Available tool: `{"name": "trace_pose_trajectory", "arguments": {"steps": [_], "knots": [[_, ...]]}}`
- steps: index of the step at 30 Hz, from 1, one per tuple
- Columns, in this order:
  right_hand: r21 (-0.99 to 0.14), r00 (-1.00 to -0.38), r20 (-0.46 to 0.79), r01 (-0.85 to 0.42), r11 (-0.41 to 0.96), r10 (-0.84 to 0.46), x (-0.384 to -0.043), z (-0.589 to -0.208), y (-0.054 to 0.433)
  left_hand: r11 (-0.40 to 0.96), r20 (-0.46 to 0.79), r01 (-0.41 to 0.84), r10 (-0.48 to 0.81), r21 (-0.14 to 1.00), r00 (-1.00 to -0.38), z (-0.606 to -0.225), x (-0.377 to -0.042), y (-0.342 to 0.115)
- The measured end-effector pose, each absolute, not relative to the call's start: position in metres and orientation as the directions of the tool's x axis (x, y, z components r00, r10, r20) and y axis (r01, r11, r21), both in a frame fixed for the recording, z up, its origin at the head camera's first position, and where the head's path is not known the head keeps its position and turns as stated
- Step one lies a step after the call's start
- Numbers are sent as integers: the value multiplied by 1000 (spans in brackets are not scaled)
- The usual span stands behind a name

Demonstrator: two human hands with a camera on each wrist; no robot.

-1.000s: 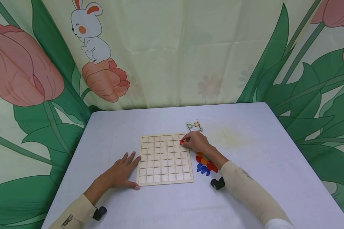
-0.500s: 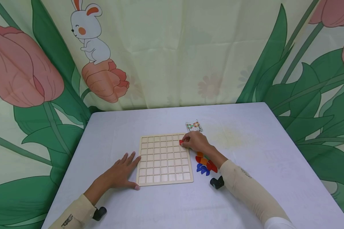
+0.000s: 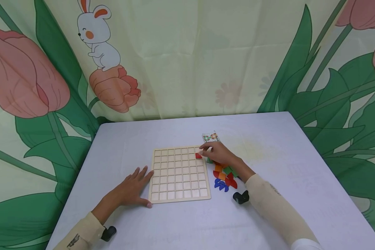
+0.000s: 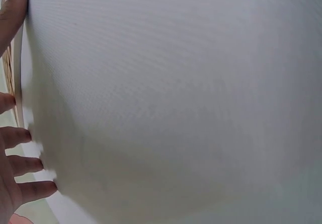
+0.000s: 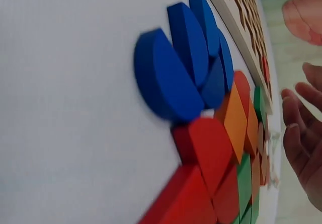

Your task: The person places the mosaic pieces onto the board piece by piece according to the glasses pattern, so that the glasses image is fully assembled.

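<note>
A wooden grid board lies flat on the table. One red block sits in a cell near its upper right corner. Beside that block is my right hand, fingers loosely bent; the right wrist view shows nothing held in the fingers. My left hand rests spread on the table, its thumb and index finger touching the board's left edge. Just right of the board lie blue half-round blocks, red blocks, orange blocks and green blocks, partly under my right forearm.
Behind my right hand lies a small card with a coloured pattern, partly covered by the hand. A white cloth covers the table. A printed curtain hangs behind it. Black wrist cameras sit under both sleeves.
My right hand has let go of the red block and drawn back slightly to the right. The block stays in its cell, and more green blocks show. My left hand has not moved.
</note>
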State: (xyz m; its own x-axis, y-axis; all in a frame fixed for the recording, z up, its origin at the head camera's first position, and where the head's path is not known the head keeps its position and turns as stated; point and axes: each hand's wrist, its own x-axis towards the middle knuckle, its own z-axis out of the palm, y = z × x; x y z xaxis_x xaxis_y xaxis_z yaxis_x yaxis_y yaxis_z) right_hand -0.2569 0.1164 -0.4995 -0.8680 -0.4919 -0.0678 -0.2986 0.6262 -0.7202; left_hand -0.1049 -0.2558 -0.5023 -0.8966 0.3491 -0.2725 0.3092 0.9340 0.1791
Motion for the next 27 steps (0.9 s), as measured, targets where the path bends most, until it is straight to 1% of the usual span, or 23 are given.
{"name": "trace_pose_trajectory", "arguments": {"steps": [5,7,14,22,27], "knots": [[-753,-885,-69,-256,606,-460,-257,-497,134,938,-284,292,336,187,-898,-504,-106,-256],[-749,-890,-65,-256,611,-452,-254,-498,142,939,-287,291,333,181,-898,-505,-106,-256],[-716,-912,-119,-194,670,-392,-243,-505,167,940,-281,294,334,173,-900,-508,-107,-257],[-632,-929,-68,-241,736,-363,-242,-512,178,938,-272,297,337,177,-901,-505,-106,-257],[-582,-927,-70,-263,770,-370,-242,-510,177,938,-273,300,339,175,-900,-505,-106,-257]]}}
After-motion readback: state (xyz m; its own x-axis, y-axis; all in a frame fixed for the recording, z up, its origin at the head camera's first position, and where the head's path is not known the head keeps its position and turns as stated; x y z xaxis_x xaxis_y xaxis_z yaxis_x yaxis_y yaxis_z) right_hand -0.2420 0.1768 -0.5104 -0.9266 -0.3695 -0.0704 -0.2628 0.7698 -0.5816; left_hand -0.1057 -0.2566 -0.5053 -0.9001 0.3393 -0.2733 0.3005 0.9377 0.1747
